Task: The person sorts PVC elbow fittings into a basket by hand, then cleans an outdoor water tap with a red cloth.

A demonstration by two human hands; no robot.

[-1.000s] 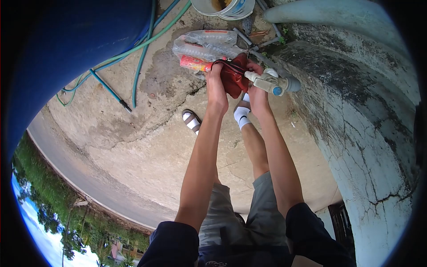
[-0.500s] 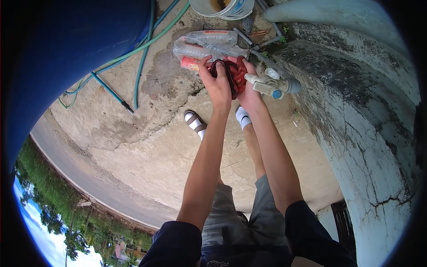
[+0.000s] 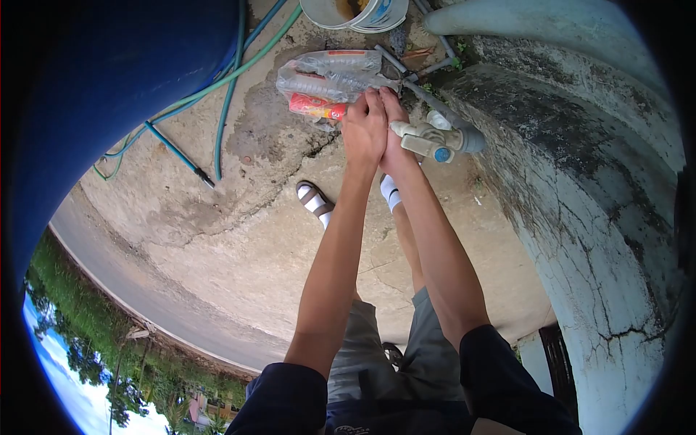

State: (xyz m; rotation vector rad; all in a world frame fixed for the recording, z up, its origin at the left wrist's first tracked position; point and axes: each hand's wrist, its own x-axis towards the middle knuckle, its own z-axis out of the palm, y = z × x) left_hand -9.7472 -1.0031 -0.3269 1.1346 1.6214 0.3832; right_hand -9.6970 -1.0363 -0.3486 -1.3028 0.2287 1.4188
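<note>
Daylight falls on a cracked concrete floor [image 3: 239, 217], stained dark towards the far side. A big blue barrel [image 3: 109, 65] fills the far left, with green and blue hoses [image 3: 217, 87] trailing beside it. On the right curves a weathered white wall [image 3: 602, 217], cracked and mould-streaked. A white bucket [image 3: 355, 11] stands at the far edge. Near left lie a road [image 3: 94, 254], trees [image 3: 80, 355] and sky [image 3: 58, 391].

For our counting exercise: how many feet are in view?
2. One foot left of the left forearm; the other just below the hands, partly hidden by the right forearm.
</note>
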